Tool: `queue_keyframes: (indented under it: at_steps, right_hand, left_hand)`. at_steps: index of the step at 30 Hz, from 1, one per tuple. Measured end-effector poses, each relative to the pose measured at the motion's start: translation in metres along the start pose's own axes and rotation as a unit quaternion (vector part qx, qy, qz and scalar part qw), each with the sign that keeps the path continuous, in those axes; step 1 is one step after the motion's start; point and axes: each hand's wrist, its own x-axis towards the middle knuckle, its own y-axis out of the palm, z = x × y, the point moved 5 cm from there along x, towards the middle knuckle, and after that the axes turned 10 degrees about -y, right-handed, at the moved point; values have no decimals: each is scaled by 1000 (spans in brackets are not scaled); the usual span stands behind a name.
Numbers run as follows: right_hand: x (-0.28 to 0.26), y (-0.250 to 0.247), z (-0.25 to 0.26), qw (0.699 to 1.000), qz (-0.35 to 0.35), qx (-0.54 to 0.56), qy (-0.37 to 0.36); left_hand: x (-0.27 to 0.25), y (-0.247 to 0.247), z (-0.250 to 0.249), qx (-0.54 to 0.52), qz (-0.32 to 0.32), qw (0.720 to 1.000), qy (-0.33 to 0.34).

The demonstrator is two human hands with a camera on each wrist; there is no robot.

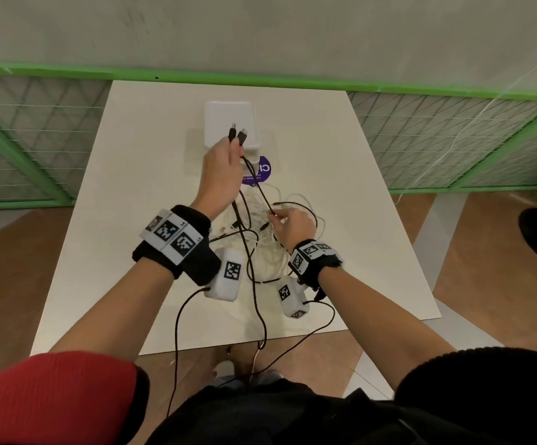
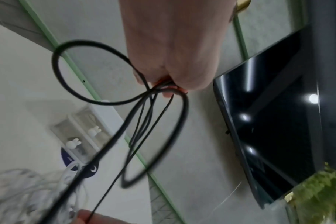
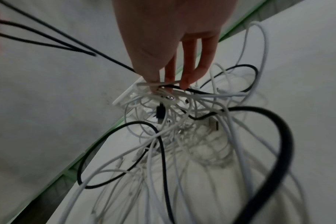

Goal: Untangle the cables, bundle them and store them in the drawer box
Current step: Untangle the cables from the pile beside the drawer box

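My left hand (image 1: 225,162) is raised above the table and grips black cables (image 1: 251,175) near their two plugs (image 1: 237,133), which stick up past the fingers. In the left wrist view the black cables (image 2: 125,121) loop below that fist (image 2: 173,72). My right hand (image 1: 288,221) is lower, over the tangle of white and black cables (image 1: 260,248), and pinches a thin black cable (image 3: 86,47) running up to the left hand. Its fingers (image 3: 188,75) reach into the tangle (image 3: 182,121). The white drawer box (image 1: 230,123) stands at the table's far middle.
The white table (image 1: 357,220) is bordered by a green mesh fence (image 1: 453,139) behind and on both sides. A purple round sticker (image 1: 260,171) lies in front of the box. Sensor leads hang from my wrists over the near table edge (image 1: 228,345).
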Motion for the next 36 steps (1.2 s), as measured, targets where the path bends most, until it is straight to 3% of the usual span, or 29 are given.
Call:
queue_keyframes:
  at_steps: [2,4,5,7,8,10,12,13,18,22,25,28,32,36]
  right_hand:
    - [2,3,2,1000,10,0,0]
    - [3,-1,5,1000,5,13,-4]
    - [4,-2,6,1000,2,12,-13]
    - [6,-2,9,999,11,-24,-34]
    - [8,-1,11,997,20,-55,-43]
    - [9,-4,20,992,32,-111,-59]
    - [9,-8,29,988,35,-133,-69]
    - [8,-11,31,988,34,-133,-70]
    - [0,-15,28,991,-3,-94,-95]
    - [-4,-8,23,994,-24,-32,-102]
    - [-7,-3,20,995,-35,36,-83]
    - [-5,-5,17,992,-20,94,-76]
    - [-10,-3,19,989,12,69,-133]
    - [-10,1,16,991,15,45,-128]
  left_hand:
    - [9,-4,1,21,-13,1000,-12]
    - [14,3,7,110,10,993,-45]
    - [15,6,13,194,27,978,-76]
    - [9,10,26,379,49,917,-115]
    - [5,11,26,441,38,892,-93]
    - [-4,25,20,499,-1,866,41]
    - [-18,57,19,505,59,843,175]
    - [-23,68,22,498,100,838,200]
    - [-15,71,42,462,142,862,151]
    - [-10,74,51,365,183,906,114]
    - [-6,71,55,294,168,939,62]
    - [0,58,58,250,113,961,27]
    - [4,48,60,228,97,969,1]
    - [5,53,59,196,124,972,-46]
